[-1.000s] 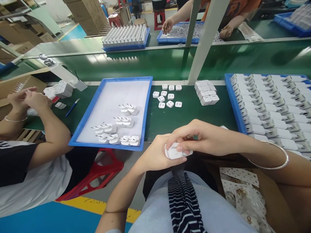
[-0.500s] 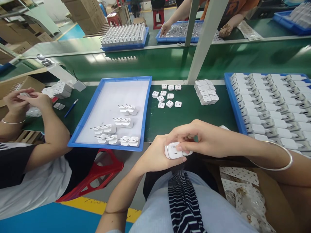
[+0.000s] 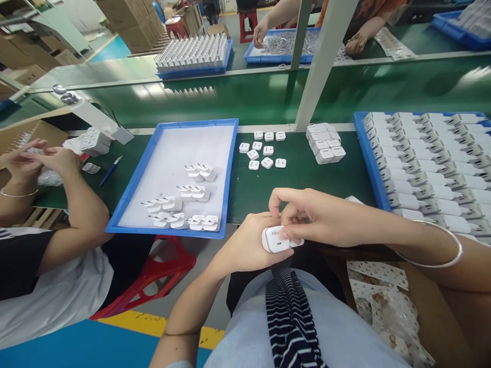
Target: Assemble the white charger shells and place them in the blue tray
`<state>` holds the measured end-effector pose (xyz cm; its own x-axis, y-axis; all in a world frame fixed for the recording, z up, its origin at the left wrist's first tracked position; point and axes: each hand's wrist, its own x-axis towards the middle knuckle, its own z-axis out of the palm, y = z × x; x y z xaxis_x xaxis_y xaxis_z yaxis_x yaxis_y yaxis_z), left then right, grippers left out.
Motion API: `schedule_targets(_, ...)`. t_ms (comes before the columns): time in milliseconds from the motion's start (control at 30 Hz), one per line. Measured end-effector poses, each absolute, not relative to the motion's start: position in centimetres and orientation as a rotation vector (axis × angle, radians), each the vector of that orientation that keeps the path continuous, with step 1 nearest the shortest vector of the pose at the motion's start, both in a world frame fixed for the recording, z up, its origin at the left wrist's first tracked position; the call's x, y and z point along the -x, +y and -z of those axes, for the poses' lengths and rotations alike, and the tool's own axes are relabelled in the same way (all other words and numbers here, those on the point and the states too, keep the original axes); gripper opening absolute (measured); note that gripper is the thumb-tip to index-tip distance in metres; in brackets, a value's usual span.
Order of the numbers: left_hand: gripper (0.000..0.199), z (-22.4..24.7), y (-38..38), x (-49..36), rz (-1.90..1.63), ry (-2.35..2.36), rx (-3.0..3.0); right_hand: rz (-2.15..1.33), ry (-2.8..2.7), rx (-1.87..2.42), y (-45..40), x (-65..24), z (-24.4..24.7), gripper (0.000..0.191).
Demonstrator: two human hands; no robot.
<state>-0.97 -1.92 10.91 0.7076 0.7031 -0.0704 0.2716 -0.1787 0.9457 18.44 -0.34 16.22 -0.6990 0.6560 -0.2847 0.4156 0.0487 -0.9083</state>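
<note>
At lower centre, charger block (image 3: 276,241): white, rounded at the corners, held in both hands with its printed face and port slot showing.
Left hand (image 3: 247,243): closed round the block from the left, one digit lying along its lower edge.
Right hand (image 3: 316,217): thumb on the printed face, index finger bent above it; cannot tell whether the other fingers pinch the second white piece (image 3: 297,243) just right of the block.
Handling: probably light, stiff and rather slippery, with a glossy shell that could scuff; best gripped by its side walls, clear of print and port.
Bench (image 3: 264,191), centre: loose white blocks (image 3: 268,150) lie face up, with stacked blocks (image 3: 326,145) to their right.
Blue tray (image 3: 230,168), left of centre: pronged chargers (image 3: 197,193) stand in small groups.
Second blue tray (image 3: 371,161), right edge: rows of white chargers (image 3: 429,179).
</note>
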Motion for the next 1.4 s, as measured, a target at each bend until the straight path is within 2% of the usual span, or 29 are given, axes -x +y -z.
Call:
schedule_targets(233,0.010,-10.8,-2.4,0.6,-0.554,0.746,-1.928,-1.683,-2.123,1.246,-1.0,-18.5,-15.9,0.018)
schedule_targets(467,0.019,-9.9,-2.8,0.5,-0.670,0.656,-2.103,-1.761,-1.906,1.245,-1.6,-19.0,-15.0,0.037)
schedule_targets(600,0.020,-9.9,-2.8,0.8,-0.639,0.661,-2.177,-1.914,-1.808,1.147,-1.6,-19.3,-15.1,0.034)
schedule_targets(867,0.020,-10.2,-2.8,0.9,-0.630,0.669,-2.165,-1.923,-1.793,1.133,-1.7,-19.2,-15.1,0.030)
schedule_targets(1400,0.038,-9.0,-1.3,1.6,-0.599,0.577,-1.753,-1.986,-1.454,0.983,-2.2,-18.4,-15.2,0.021)
